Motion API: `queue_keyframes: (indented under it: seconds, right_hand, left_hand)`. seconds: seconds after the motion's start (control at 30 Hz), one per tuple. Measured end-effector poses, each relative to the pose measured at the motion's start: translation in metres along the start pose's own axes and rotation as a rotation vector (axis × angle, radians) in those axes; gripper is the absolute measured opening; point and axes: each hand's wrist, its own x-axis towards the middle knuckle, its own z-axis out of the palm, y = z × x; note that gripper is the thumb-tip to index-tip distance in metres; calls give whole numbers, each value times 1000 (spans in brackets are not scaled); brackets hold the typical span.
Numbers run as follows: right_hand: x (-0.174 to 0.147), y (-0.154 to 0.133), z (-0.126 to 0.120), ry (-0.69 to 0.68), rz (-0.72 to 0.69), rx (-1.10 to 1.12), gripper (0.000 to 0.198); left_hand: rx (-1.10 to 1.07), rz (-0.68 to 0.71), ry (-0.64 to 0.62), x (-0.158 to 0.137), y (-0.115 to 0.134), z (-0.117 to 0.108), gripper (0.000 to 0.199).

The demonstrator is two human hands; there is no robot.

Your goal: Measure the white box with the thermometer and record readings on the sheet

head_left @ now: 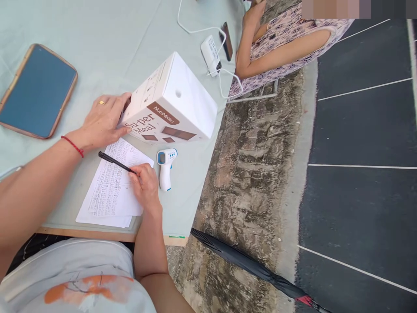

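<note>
My left hand [106,117] grips the left end of a white carton [192,98] printed "NutriMotion Su-per Meal", its thumb on the front face and its fingers around the far side. Some fingertips are hidden there. In my right hand [146,182] a black pen [112,160] is pinched, pointing to the upper left over sheets of paper [120,195] filled with rows of small writing. That hand rests on the papers' right edge. Just right of it lies a white and blue infrared thermometer [165,174], below the carton.
A tablet in a brown case [39,91] lies at the left on the pale tablecloth [114,39]. A white power strip [211,54] with cables and a phone [228,41] lie near another person's arm [286,50]. A folded black umbrella [247,263] leans by the table corner.
</note>
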Motion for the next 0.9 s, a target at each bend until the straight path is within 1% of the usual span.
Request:
queue_keyframes:
  seconds: [0.03,0.1,0.17,0.23,0.3,0.37,0.43,0.5,0.57,0.63,0.77,0.9]
  right_hand:
    - [0,1,-3,64,8,68,22]
    - [1,1,-4,257,58,231,20]
    - [4,0,-1,449,129,394,25]
    - [7,-2,3,557,172,512,31]
    - [12,-4,6,558,188,552,26]
    - [17,-3,7,492,222,529,22]
    - [21,-1,10,435,293,485,23]
    - [25,3,18,454,361,466,21]
    - [28,6,28,528,398,451,19]
    - [30,8,37,554,410,423,19]
    - [30,8,43,461,407,365,22]
    - [27,9,41,432,379,377,21]
  left_hand:
    - [0,3,3,0,-1,1,80]
    - [1,9,5,1,-5,3,83]
    - [0,16,0,1,-8,4,91]
    - [-1,19,-15,2,-9,5,103]
    - [12,17,-35,2,-7,4,115]
    - [48,6,-55,2,-4,3,126]
    - [97,-9,-72,1,0,1,134]
    - [135,-24,-82,1,4,0,138]
    - [143,-28,-90,0,5,-1,139]
    - [133,-22,-90,-1,5,-1,137]
    - [155,1,-76,-2,4,0,130]
    - [184,-7,-89,-2,5,0,132]
